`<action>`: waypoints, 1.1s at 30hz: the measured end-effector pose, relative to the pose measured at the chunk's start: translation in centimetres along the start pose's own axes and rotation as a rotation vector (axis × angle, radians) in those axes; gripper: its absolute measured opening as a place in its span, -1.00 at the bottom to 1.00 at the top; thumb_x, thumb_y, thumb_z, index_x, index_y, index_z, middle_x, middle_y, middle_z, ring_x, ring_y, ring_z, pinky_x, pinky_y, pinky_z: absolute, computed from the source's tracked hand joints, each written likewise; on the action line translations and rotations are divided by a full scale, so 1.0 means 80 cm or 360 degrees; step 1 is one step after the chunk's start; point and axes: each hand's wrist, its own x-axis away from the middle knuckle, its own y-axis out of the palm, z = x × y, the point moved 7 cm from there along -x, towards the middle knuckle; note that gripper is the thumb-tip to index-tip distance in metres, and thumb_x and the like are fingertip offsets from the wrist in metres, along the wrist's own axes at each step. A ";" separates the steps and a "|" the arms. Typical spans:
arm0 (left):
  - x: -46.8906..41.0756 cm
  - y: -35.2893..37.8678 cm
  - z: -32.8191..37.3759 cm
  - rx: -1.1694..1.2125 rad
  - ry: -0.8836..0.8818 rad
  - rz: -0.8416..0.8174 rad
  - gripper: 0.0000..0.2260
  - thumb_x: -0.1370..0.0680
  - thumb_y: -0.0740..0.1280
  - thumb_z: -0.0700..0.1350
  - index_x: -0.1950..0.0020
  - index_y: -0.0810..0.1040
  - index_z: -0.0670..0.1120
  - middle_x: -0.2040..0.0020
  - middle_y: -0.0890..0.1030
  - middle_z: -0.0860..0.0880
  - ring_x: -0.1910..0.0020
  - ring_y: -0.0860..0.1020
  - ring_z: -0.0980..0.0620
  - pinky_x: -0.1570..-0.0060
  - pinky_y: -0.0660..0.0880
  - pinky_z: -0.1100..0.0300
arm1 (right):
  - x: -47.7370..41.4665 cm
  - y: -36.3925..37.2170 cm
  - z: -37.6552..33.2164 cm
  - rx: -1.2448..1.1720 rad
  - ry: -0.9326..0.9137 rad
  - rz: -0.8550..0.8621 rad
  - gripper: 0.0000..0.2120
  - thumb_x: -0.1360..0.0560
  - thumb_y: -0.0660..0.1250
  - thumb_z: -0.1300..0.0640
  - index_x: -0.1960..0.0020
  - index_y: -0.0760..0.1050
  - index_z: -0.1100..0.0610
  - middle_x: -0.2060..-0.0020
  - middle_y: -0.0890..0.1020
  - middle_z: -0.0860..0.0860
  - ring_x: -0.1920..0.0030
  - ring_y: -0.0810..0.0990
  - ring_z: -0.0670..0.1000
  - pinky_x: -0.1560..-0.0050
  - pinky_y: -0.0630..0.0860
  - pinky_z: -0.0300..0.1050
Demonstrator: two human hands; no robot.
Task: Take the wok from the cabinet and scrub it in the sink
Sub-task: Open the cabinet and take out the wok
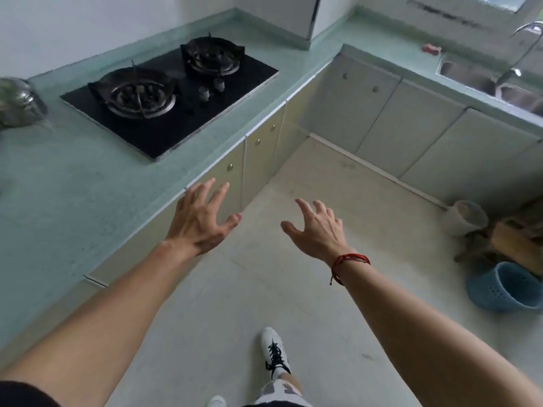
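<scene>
Where left hand (202, 221) hovers, pale cabinet (236, 177) stands closed.

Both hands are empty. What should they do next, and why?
Probably the left hand should pinch the knob just ahead and pull that cabinet door open: every door in view is closed, no wok shows, and that hand is nearest.
</scene>
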 end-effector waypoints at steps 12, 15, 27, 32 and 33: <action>0.075 -0.016 -0.102 -0.0066 -0.0959 0.0184 -0.20 -0.43 0.01 0.41 -0.54 0.31 -0.04 -0.53 0.26 -0.14 -0.50 0.21 -0.21 -0.42 0.25 -0.14 | -0.129 0.035 -0.158 0.0090 -0.0928 -0.0275 -0.32 -0.50 0.13 -0.35 -0.52 0.11 -0.10 -0.46 0.26 0.14 -0.41 0.28 0.19 -0.32 0.26 0.15; 0.119 -0.018 -0.121 -0.0031 -0.1179 0.0225 -0.22 -0.44 0.07 0.38 -0.55 0.30 -0.04 -0.54 0.25 -0.15 -0.51 0.19 -0.21 -0.43 0.24 -0.14 | -0.118 0.052 -0.201 0.0107 -0.1096 -0.0347 -0.33 -0.49 0.14 -0.34 -0.51 0.12 -0.10 -0.48 0.24 0.13 -0.42 0.26 0.19 -0.34 0.24 0.15; 0.222 -0.012 -0.189 0.0030 -0.1492 0.0283 -0.32 -0.56 0.24 0.27 -0.58 0.19 -0.02 -0.58 0.13 -0.10 -0.54 0.08 -0.19 -0.48 0.17 -0.11 | -0.050 0.115 -0.289 0.0122 -0.1296 -0.0609 -0.33 -0.50 0.16 -0.32 -0.53 0.09 -0.11 -0.50 0.20 0.12 -0.46 0.21 0.15 -0.40 0.20 0.13; 0.219 -0.004 -0.231 0.0056 -0.1513 0.0267 -0.32 -0.56 0.20 0.30 -0.59 0.15 0.01 -0.59 0.11 -0.10 -0.56 0.05 -0.19 -0.48 0.17 -0.13 | -0.048 0.150 -0.313 -0.0015 -0.1209 -0.0744 -0.32 -0.50 0.18 -0.30 -0.53 0.09 -0.10 -0.48 0.25 0.09 -0.45 0.24 0.14 -0.40 0.25 0.14; 0.217 -0.002 -0.241 0.0067 -0.1519 0.0262 -0.31 -0.56 0.20 0.30 -0.59 0.15 0.02 -0.60 0.10 -0.10 -0.56 0.04 -0.20 -0.49 0.16 -0.14 | -0.049 0.159 -0.319 -0.0061 -0.1174 -0.0794 -0.31 -0.50 0.18 -0.30 -0.53 0.10 -0.09 -0.47 0.28 0.08 -0.44 0.26 0.13 -0.39 0.27 0.13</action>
